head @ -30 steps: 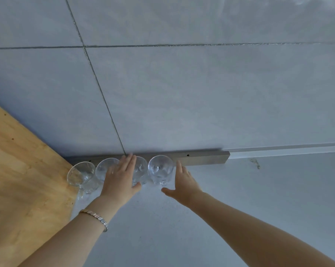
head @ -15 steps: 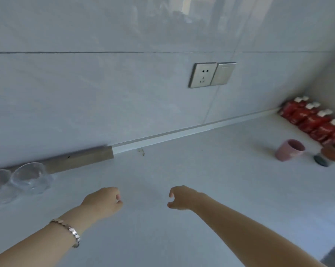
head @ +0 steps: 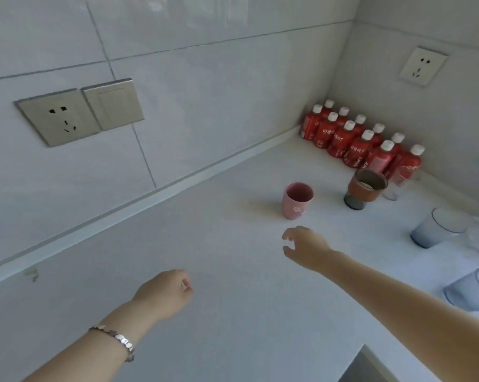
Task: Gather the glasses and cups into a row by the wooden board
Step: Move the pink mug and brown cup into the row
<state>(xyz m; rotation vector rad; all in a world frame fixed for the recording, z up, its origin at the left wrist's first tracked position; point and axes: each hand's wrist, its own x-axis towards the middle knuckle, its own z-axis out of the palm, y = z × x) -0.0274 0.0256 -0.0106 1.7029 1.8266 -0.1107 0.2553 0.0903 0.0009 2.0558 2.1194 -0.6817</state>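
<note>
A pink cup (head: 297,199) stands upright on the white counter. My right hand (head: 304,248) hovers just in front of it, fingers apart, holding nothing. My left hand (head: 168,292) is a loose fist lower left, empty, with a bracelet on the wrist. Further right stand a brown cup on a dark glass (head: 366,188), a bluish glass (head: 436,227) and another bluish glass (head: 472,289) at the right edge. A clear glass (head: 395,190) is by the bottles. The wooden board and the row of glasses are out of view.
Several red bottles (head: 356,139) with white caps fill the far corner. Wall sockets (head: 59,117) sit on the tiled wall to the left and on the side wall (head: 423,66). A sink edge (head: 370,365) shows at the bottom right.
The view has swung right, away from the board and the row of clear glasses. Both hands left the glasses; my right hand has reached toward the pink cup and opened.
</note>
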